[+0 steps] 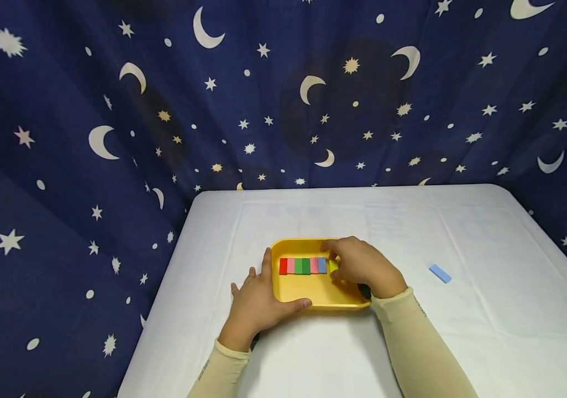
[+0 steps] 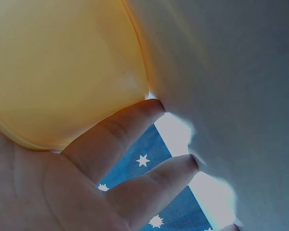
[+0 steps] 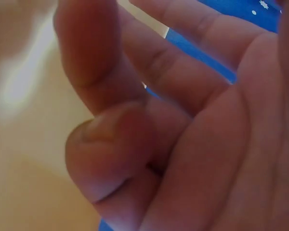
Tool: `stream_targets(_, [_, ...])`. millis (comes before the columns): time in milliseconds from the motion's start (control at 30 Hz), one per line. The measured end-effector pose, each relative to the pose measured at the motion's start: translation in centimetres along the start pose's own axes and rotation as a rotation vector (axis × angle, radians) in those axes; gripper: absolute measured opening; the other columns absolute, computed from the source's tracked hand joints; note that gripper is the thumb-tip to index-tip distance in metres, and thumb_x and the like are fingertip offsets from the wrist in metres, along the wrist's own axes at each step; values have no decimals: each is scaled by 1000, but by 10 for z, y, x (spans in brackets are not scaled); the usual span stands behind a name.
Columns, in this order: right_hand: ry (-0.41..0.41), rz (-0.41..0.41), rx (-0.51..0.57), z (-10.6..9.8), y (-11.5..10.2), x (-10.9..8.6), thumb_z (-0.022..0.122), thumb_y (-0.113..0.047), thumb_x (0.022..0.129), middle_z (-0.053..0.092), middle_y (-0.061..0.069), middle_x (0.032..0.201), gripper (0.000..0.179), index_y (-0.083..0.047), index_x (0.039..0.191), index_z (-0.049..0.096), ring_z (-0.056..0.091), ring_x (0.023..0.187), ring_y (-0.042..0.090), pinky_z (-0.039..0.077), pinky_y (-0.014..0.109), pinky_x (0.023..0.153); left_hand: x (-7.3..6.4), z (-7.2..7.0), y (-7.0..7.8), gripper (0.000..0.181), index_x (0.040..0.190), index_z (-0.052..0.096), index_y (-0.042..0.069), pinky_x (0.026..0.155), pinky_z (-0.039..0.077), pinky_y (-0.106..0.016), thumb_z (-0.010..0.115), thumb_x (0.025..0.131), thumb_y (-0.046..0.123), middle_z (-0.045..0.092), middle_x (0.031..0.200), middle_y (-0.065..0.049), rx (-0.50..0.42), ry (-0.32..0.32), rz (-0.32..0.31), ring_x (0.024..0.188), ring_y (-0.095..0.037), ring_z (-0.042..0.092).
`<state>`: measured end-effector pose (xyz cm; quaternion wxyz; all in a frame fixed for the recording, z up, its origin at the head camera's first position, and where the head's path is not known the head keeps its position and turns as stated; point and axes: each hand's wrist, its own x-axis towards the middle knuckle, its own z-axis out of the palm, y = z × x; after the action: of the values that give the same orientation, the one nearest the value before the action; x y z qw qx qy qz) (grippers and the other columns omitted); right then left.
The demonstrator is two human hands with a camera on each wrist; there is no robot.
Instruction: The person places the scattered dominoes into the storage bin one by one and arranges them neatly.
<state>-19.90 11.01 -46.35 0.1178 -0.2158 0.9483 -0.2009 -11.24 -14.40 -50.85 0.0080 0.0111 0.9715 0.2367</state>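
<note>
A yellow tray (image 1: 303,293) sits on the white table. Inside it a row of small flat blocks (image 1: 302,266) lies side by side: red, pink, greens, pink and blue. Just right of the row is a yellow block (image 1: 334,265), partly covered by my right hand (image 1: 365,265), whose index finger and thumb pinch it at its two ends. My left hand (image 1: 258,304) rests against the tray's left side with fingers spread and straight, the thumb along the front rim. In the left wrist view straight fingers (image 2: 120,134) touch the tray wall (image 2: 77,72). The right wrist view shows a bent thumb (image 3: 111,149), with no block visible.
A single light blue block (image 1: 440,273) lies on the table (image 1: 502,309) to the right of the tray. Behind and at the left hangs a dark blue curtain (image 1: 273,99) with moons and stars.
</note>
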Motion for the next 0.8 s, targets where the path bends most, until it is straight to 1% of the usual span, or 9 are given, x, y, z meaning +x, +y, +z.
stream_targets(133, [16,-4,-3,2,1,1,91,-11,80,72,0,108,58,-17,134,70,60,86,19,54,41,81,0,0,0,149,171,11,18,101,23,-89,69,60,98,66,141,-10,1,-1,1,142,-48,48])
stream_targets(267, [39,-9,-15,5,1,2,90,-10,80,71,0,107,59,-16,135,70,60,89,20,54,42,83,0,0,0,149,171,11,18,102,23,-89,68,59,99,65,143,-9,3,-2,1,142,-48,48])
stream_targets(400, [53,-8,-18,6,0,3,90,-10,80,72,2,110,61,-15,137,70,60,94,22,54,44,87,0,-1,1,149,171,12,17,102,22,-89,70,60,97,65,143,-9,-4,-7,1,142,-49,47])
stream_targets(500, [58,-13,-17,5,1,2,91,-11,79,73,3,113,62,-15,137,70,61,96,23,54,46,89,0,0,0,149,171,11,18,102,22,-89,68,60,98,65,143,-9,0,-9,1,142,-49,47])
stream_targets(567, [60,-10,-11,4,1,2,91,-11,79,73,3,112,62,-14,137,70,61,94,22,54,45,88,0,0,0,150,171,11,18,102,23,-89,67,59,100,65,143,-8,6,-9,0,142,-48,47])
stream_targets(633, [48,-2,1,3,1,1,91,-11,79,73,2,108,61,-14,137,69,62,90,21,54,43,84,0,1,-1,150,172,10,18,101,23,-90,65,59,101,65,143,-8,11,-8,1,142,-48,47])
stream_targets(733, [12,20,27,2,1,0,89,-10,80,73,-1,101,61,-14,137,68,61,82,18,53,39,77,0,1,-1,150,172,10,19,102,23,-89,65,58,101,65,143,-8,12,-6,0,143,-48,47])
stream_targets(800, [-17,28,34,2,0,0,89,-10,80,73,-3,97,61,-14,137,68,61,79,17,52,37,74,1,1,-1,150,172,9,20,102,23,-89,66,59,100,65,144,-8,10,-6,-1,143,-48,47])
